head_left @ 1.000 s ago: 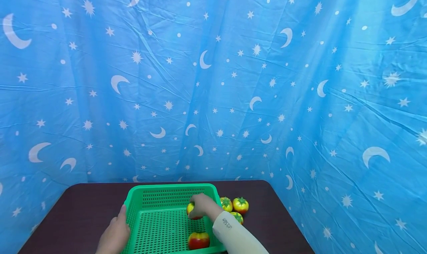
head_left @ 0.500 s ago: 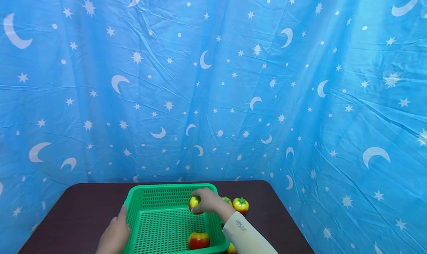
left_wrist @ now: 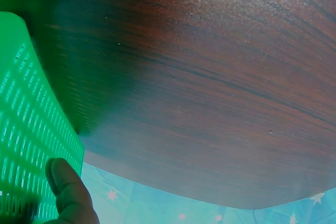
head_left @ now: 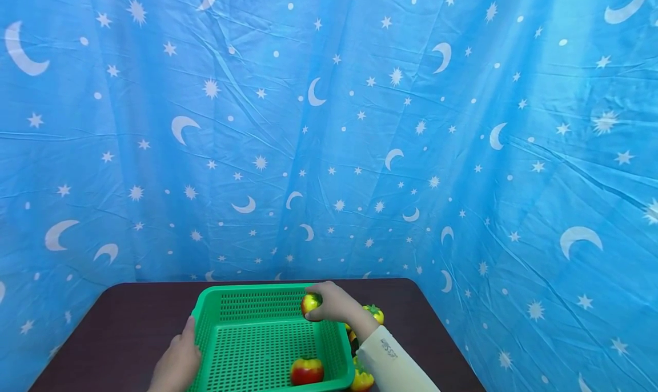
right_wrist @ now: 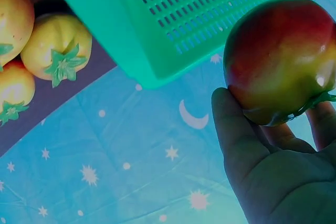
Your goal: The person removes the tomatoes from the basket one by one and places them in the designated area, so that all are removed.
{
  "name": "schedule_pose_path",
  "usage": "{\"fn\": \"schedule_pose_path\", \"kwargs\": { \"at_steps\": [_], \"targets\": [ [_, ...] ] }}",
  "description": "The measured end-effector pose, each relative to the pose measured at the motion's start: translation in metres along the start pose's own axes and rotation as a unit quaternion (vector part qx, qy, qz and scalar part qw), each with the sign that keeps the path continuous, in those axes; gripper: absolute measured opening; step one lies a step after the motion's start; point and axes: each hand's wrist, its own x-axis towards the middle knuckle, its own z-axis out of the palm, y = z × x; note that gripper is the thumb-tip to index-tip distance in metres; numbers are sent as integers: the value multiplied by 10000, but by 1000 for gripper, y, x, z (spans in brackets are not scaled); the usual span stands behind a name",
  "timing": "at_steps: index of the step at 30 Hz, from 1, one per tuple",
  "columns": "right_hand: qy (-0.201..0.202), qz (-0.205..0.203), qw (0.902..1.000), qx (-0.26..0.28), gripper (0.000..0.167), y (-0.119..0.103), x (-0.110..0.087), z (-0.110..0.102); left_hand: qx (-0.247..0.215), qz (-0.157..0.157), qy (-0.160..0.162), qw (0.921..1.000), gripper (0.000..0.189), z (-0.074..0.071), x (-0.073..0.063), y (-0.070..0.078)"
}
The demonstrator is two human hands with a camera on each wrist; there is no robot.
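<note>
A red-and-yellow tomato [head_left: 311, 305] is gripped between the fingers and thumb of my right hand [head_left: 335, 302], raised at the far right corner of the green basket [head_left: 252, 346]. In the right wrist view the held tomato [right_wrist: 275, 51] has its green stem end tilted toward the palm. Another tomato [head_left: 307, 372] lies inside the basket at its near right. My left hand [head_left: 176, 362] rests against the basket's left side; its extended fingers [left_wrist: 65, 177] touch the slotted outer wall in the left wrist view. No finger shows curled over the rim.
Several tomatoes lie on the dark table right of the basket, including a near one [head_left: 362, 380] and a far one [head_left: 377, 313], partly hidden by my right arm. The dark wooden table [head_left: 123, 323] ends at a blue moon-and-star curtain [head_left: 329, 209].
My right hand has lifted the tomato from inside the basket, moving up and right to the far right rim. The left hand, the basket and the tomato left inside have stayed put.
</note>
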Motion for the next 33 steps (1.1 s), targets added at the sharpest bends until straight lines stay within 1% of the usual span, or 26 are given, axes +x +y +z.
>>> {"fn": "schedule_pose_path", "kwargs": {
  "at_steps": [6,10,15,21,28,33],
  "targets": [
    [225,7,9995,220,60,10,-8,-12,-2,18,10,10000,68,0,-1,1],
    [365,60,9988,328,61,20,-17,-19,-88,-24,-57,9999,68,-1,-1,2],
    [501,178,9972,519,60,34,-28,-23,-125,-21,7,9999,67,-1,-3,2],
    [758,271,9956,485,60,50,-42,-27,-135,60,90,9999,68,0,-5,4],
    [926,545,9926,572,59,63,-55,-33,-164,41,57,9998,69,-1,-3,5],
    [1011,765,9903,576,59,74,-63,-32,-162,-8,-32,9999,69,-2,-2,3]
  ]
}}
